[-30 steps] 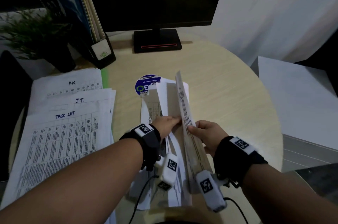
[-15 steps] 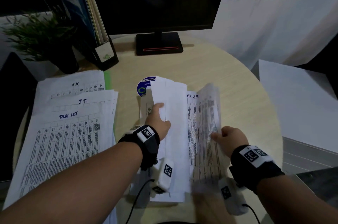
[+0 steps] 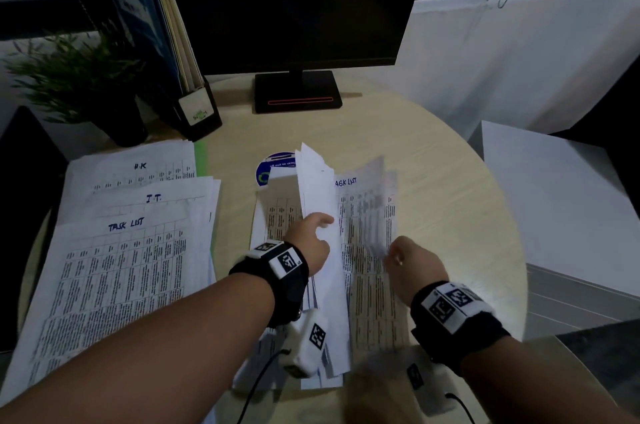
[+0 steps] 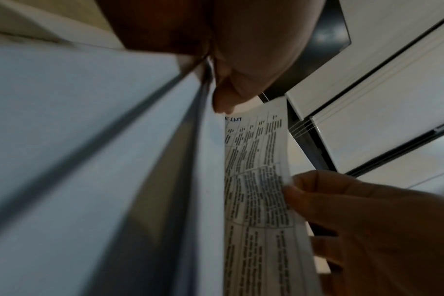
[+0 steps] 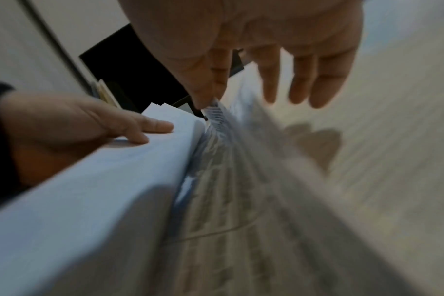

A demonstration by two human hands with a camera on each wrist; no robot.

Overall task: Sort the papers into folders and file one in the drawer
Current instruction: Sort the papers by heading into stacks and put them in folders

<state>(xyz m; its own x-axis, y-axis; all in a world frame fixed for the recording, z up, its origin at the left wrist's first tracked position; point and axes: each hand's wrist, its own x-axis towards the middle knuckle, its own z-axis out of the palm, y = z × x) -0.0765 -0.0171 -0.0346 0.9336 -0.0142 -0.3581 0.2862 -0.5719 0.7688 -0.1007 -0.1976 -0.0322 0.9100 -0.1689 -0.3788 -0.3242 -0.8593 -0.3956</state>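
A loose stack of papers (image 3: 277, 219) lies in the middle of the round table (image 3: 450, 215). My left hand (image 3: 322, 221) holds a bundle of turned-up white sheets (image 3: 318, 188) at their edge, fingers (image 5: 150, 128) on top and thumb (image 4: 228, 90) against the underside. Just right of it, my right hand (image 3: 394, 255) pinches the edge of a printed task-list sheet (image 3: 367, 212) between thumb and forefinger (image 5: 210, 100), the other fingers spread. That sheet (image 4: 261, 180) is blurred with motion. No drawer is in view.
A sorted pile of task lists (image 3: 121, 250) headed "H.K" and "I.T." covers the table's left side. A file holder with folders (image 3: 173, 42), a plant (image 3: 76, 77) and a monitor (image 3: 298, 91) stand at the back. A blue round sticker (image 3: 273, 167) lies behind the stack.
The printed sheet, held upright between both hands a second ago, has swung down to the right in my right hand. My left hand stayed on the white sheets.
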